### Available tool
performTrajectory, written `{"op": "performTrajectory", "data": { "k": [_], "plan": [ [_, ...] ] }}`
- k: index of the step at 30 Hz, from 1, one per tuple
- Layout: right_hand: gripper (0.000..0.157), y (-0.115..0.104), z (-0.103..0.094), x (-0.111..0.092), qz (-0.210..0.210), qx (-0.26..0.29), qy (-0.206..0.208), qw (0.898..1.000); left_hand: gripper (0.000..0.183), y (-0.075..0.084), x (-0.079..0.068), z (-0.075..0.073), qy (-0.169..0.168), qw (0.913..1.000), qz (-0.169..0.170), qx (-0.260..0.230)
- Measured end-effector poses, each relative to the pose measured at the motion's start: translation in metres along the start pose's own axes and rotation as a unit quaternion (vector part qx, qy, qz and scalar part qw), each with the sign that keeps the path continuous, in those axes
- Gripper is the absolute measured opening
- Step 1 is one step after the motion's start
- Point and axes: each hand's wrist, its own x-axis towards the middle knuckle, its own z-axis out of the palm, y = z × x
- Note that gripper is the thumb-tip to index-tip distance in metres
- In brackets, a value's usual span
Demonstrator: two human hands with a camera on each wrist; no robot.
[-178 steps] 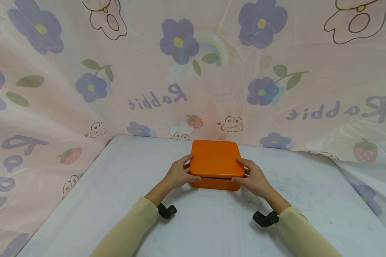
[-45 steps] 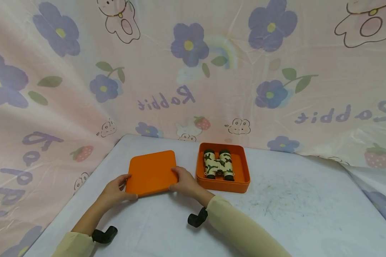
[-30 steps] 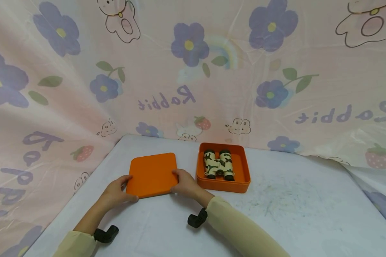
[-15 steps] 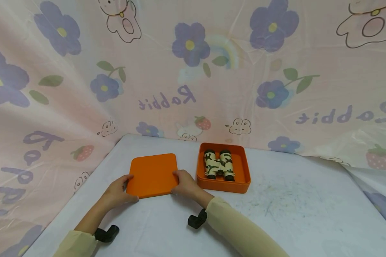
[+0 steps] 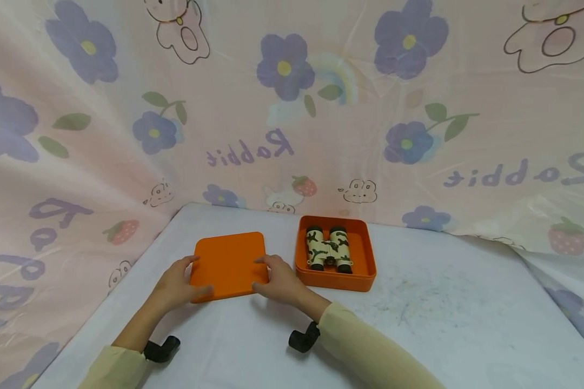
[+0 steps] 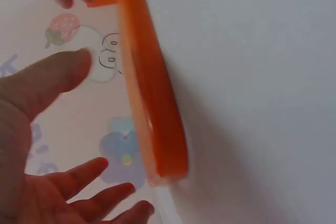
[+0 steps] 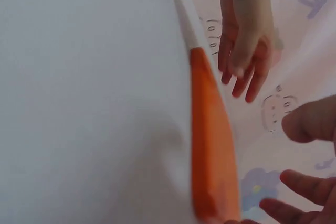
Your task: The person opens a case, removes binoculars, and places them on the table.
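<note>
An orange box lid (image 5: 229, 265) lies flat on the table at the left. My left hand (image 5: 174, 286) is over its left edge with thumb and fingers spread. My right hand (image 5: 282, 282) hovers the same way at the right edge. Both wrist views show the hands with gaps between their fingers and the lid (image 6: 155, 103), so neither grips it. Right of the lid stands the matching orange box (image 5: 333, 280), uncovered. Inside it, toward the left, lies a pair of camouflage-patterned binoculars (image 5: 330, 249) with dark ends.
The white table (image 5: 433, 308) has dark smudges at the right. A printed curtain (image 5: 321, 124) hangs behind and along the sides. Black curved pieces (image 5: 163, 349) are worn on both wrists.
Earlier both hands held the closed box, then the lid moved left of it, exposing the binoculars. Since half a second ago, the fingers have let go of the lid and lifted slightly.
</note>
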Motion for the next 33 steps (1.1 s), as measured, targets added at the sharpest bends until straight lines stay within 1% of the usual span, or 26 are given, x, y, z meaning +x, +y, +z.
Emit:
{"op": "performTrajectory", "data": {
  "k": [4, 7, 10, 14, 18, 22, 29, 33],
  "plan": [
    [0.049, -0.008, -0.015, -0.013, -0.041, 0.01, 0.001, 0.999, 0.082, 0.012, 0.004, 0.0, 0.029, 0.9991, 0.026, -0.016],
    [0.047, -0.013, -0.028, -0.022, -0.062, 0.025, -0.007, 0.998, 0.074, 0.021, 0.009, 0.002, 0.042, 0.9975, 0.043, -0.038],
    [0.045, -0.014, -0.04, -0.03, -0.072, 0.02, -0.008, 0.997, 0.068, 0.028, 0.014, 0.006, 0.054, 0.9946, 0.065, -0.061],
    [0.044, -0.014, -0.057, -0.039, -0.079, -0.011, 0.003, 0.997, 0.063, 0.04, 0.021, 0.012, 0.057, 0.9883, 0.097, -0.103],
    [0.045, -0.013, -0.075, -0.048, -0.076, -0.033, 0.02, 0.996, 0.059, 0.051, 0.028, 0.016, 0.05, 0.9793, 0.133, -0.144],
    [0.046, -0.008, -0.093, -0.053, -0.069, -0.059, 0.035, 0.995, 0.055, 0.063, 0.032, 0.022, 0.039, 0.9732, 0.153, -0.168],
    [0.046, 0.006, -0.122, -0.057, -0.065, -0.095, 0.044, 0.992, 0.055, 0.08, 0.041, 0.033, 0.007, 0.9691, 0.155, -0.192],
    [0.047, 0.016, -0.135, -0.055, -0.054, -0.132, 0.042, 0.989, 0.055, 0.089, 0.047, 0.041, -0.012, 0.9667, 0.15, -0.207]
  ]
}}
